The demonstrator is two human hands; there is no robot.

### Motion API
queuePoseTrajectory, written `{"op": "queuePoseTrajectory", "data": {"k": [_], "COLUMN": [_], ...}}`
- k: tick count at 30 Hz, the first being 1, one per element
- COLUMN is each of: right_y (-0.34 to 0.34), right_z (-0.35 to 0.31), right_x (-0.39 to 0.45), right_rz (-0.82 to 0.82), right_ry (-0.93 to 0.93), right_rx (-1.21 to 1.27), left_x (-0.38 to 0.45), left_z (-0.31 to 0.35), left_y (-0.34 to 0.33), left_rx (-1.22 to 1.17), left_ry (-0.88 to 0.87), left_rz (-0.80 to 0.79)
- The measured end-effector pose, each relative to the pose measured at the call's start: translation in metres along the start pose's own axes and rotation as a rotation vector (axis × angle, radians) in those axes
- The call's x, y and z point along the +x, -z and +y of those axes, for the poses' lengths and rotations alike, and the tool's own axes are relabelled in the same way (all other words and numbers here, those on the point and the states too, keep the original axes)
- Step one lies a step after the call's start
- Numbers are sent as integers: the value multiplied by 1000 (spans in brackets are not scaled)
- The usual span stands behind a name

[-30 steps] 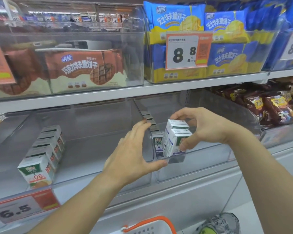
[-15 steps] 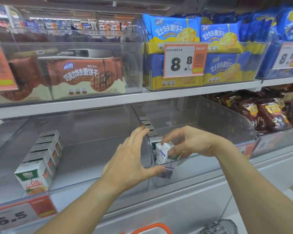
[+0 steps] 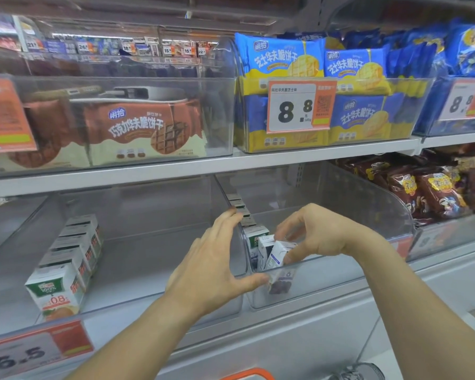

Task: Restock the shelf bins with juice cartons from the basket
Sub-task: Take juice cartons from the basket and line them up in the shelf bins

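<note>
Right hand (image 3: 320, 234) is pinching a tilted juice carton (image 3: 276, 255) down inside the clear bin (image 3: 340, 272), left hand (image 3: 214, 267) is resting spread open against the bin's front corner. White shelf (image 3: 299, 157) overhead is carrying biscuit packs (image 3: 283, 61).

Both bare forearms are reaching up and forward from the bottom of the view, converging toward the middle. The left hand (image 3: 214, 266) is spreading open, fingers straight and pointing up, thumb jutting out to the right with its tip touching clear plastic. The right hand (image 3: 317, 235) is arching downward from a bent wrist, its fingers and thumb curling in and pinching a small carton (image 3: 276, 255).
</note>
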State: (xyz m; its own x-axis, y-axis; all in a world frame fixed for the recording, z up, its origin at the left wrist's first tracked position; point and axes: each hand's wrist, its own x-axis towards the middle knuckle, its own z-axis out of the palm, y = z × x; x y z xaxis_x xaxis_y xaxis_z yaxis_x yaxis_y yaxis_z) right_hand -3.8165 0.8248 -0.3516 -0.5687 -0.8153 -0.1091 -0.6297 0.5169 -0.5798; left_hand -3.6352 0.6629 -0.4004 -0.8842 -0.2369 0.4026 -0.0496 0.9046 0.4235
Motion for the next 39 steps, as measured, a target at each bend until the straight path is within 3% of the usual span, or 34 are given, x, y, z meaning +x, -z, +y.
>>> {"op": "queuePoseTrajectory", "data": {"k": [5,11,20,34,39], "right_y": [1,-10,-21,-16,-18], "right_z": [-2,-6,-20,-13,-21], "right_x": [-3,10,17,13,13], "right_rz": [43,-15,-143,-324,-265], "right_ry": [-43,-220,-216,-168,-140], "right_rx": [253,64,404,540,420], "left_x": [0,0,2,2,2], "left_z": [0,-2,-7,-6,-5], "left_y": [0,-2,-6,-6,-6], "left_rx": [-3,1,-1,20,33], "left_ry": [4,0,-12,-17,-4], "left_rz": [-6,1,16,32,27]}}
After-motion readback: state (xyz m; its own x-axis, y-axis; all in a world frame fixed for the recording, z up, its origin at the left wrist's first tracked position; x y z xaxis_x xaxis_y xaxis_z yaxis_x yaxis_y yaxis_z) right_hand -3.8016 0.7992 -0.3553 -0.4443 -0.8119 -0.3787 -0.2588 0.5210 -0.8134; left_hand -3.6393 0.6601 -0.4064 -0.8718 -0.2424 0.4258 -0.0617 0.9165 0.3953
